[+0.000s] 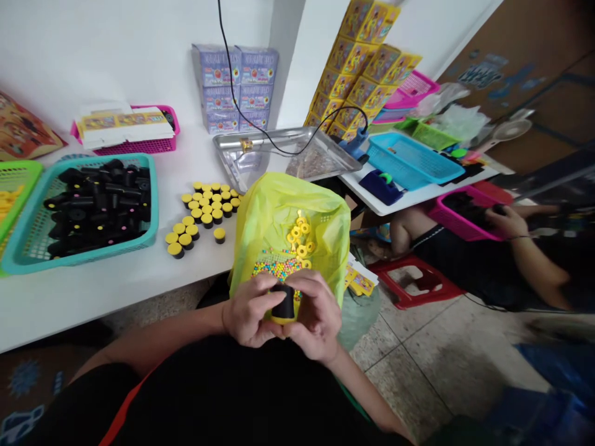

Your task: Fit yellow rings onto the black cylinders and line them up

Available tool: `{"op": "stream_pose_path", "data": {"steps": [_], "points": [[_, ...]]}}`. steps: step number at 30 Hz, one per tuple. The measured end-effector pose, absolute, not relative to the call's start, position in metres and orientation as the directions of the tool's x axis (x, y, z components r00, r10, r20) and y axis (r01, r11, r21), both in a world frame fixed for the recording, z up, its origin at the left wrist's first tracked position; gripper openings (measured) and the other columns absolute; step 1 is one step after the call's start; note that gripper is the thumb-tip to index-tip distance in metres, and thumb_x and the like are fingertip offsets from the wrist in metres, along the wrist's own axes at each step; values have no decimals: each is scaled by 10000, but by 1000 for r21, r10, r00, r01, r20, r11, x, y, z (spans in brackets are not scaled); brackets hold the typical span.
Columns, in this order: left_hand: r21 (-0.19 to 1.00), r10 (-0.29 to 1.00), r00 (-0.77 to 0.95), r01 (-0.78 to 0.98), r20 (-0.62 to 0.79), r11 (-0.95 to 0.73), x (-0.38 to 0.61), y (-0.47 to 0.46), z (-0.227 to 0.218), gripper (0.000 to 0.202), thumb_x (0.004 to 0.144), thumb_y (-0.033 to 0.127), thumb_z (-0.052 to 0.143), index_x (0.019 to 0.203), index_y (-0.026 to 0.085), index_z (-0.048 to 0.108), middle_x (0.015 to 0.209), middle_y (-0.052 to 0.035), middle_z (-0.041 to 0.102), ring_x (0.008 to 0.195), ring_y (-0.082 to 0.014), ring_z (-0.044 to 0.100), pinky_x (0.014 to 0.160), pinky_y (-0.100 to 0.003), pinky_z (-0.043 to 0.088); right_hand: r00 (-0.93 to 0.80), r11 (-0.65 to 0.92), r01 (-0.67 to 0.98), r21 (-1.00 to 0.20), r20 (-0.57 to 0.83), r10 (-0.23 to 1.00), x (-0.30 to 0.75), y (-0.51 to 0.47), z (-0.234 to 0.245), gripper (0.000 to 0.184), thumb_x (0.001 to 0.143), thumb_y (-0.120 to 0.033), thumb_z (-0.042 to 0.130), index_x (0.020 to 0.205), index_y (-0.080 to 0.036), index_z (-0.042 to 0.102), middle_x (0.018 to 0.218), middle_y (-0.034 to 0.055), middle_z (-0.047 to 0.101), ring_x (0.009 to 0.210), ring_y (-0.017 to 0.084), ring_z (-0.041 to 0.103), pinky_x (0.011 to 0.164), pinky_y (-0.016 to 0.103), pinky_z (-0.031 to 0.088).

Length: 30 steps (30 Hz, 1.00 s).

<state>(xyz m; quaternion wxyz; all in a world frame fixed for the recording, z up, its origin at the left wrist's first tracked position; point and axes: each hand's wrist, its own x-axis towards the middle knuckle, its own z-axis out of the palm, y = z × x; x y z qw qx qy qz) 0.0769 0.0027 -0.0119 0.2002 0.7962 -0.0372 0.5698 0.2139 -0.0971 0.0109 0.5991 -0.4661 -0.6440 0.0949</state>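
Both hands meet over my lap around a small black cylinder (pixel 284 301) with a yellow cap at its bottom end. My left hand (pixel 250 310) wraps it from the left, fingers closed. My right hand (pixel 316 313) grips it from the right, fingers curled. Just beyond them an open yellow plastic bag (pixel 288 204) holds small multicoloured beads (pixel 276 268) and several yellow rings (pixel 300 235).
On the white table (pixel 116 279) stand several finished black cylinders with yellow caps (pixel 204 210), a teal basket of black tubes (pixel 88 207), a pink basket (pixel 139 145), purple boxes (pixel 237 87) and a metal tray (pixel 283 152). Another person (pixel 511 248) sits at right near a red stool (pixel 411 282).
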Motion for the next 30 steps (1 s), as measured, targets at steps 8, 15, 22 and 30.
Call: {"op": "stream_pose_path", "data": {"steps": [8, 15, 22, 30], "points": [[244, 89, 451, -298, 888, -923, 64, 3, -22, 274, 940, 494, 473, 1068, 264, 549, 999, -117, 658, 799, -233, 671, 630, -381, 605, 69, 646, 521, -558, 782, 620, 210, -102, 7, 535, 892, -496, 679, 1337, -212, 595, 991, 114, 638, 858, 279, 642, 707, 472, 561], [524, 296, 598, -249, 745, -815, 60, -5, -21, 299, 912, 550, 509, 912, 269, 610, 873, -80, 662, 713, -218, 630, 641, -397, 565, 174, 583, 404, -705, 685, 707, 203, -102, 8, 405, 907, -488, 663, 1254, -283, 633, 913, 72, 610, 824, 261, 605, 697, 437, 523], [666, 481, 539, -218, 692, -714, 77, -12, -3, 197, 973, 369, 547, 1086, 230, 628, 847, -57, 645, 697, -182, 592, 629, -331, 534, 442, 371, 17, -929, 339, 830, 200, -93, -1, 258, 847, -499, 720, 958, -266, 712, 828, 26, 610, 761, 200, 559, 701, 355, 471], [886, 590, 705, -123, 395, -447, 97, 11, -7, 258, 917, 402, 701, 1022, 167, 694, 867, -47, 636, 737, -151, 607, 633, -265, 529, 297, -112, -594, -797, -346, 890, 230, -65, -6, 391, 649, -528, 822, 682, -185, 638, 505, -21, 554, 379, 104, 449, 353, 220, 326]]}}
